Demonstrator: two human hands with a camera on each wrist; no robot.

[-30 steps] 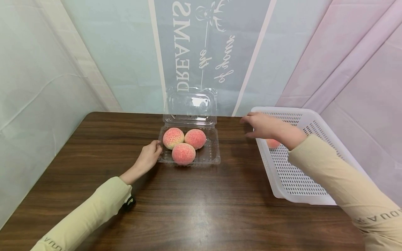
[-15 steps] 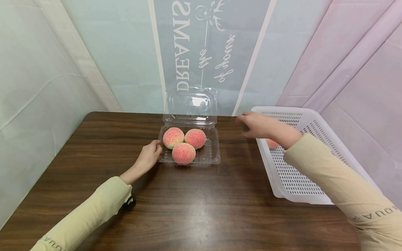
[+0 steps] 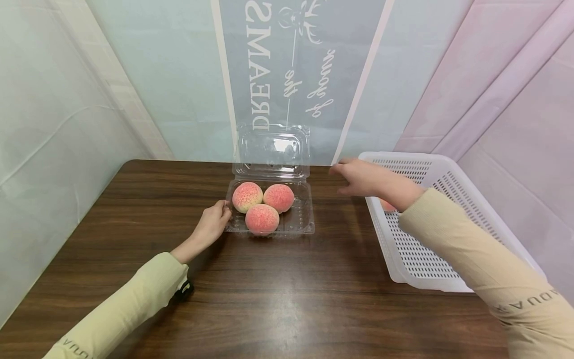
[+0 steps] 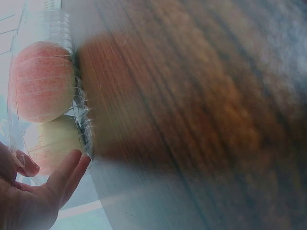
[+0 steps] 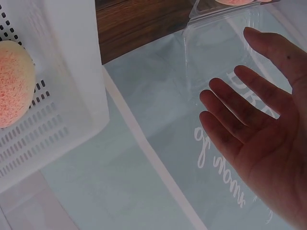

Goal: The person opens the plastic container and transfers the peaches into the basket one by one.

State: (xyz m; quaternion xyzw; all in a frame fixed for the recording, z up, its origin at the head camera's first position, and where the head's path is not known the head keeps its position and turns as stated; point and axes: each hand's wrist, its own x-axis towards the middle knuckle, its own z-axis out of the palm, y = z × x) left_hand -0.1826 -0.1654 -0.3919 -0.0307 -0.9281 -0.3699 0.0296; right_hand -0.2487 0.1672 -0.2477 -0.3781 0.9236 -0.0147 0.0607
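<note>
A clear plastic clamshell box [image 3: 301, 218] lies on the table, its lid [image 3: 273, 148] raised at the back. Three pink-and-yellow peaches sit in it: a left one [image 3: 247, 197], a right one [image 3: 279, 198] and a front one [image 3: 262, 220]. My left hand [image 3: 211, 223] pinches the box's left edge; in the left wrist view thumb and fingers [image 4: 69, 175] lie either side of the wall. My right hand [image 3: 362, 178], its fingers spread and holding nothing, hovers by the left rim of a white basket [image 3: 381, 239]. Another peach [image 5: 14, 84] rests inside the basket, mostly hidden by my right arm in the head view.
The dark wooden table [image 3: 278, 294] ends at the back against a hanging cloth [image 3: 188, 99] with printed lettering. The perforated basket takes up the table's right side. A pale cloth wall [image 3: 54, 149] stands on the left.
My right hand has moved a little left, from above the basket's rim toward the box. My left hand, the box and its peaches have stayed in place.
</note>
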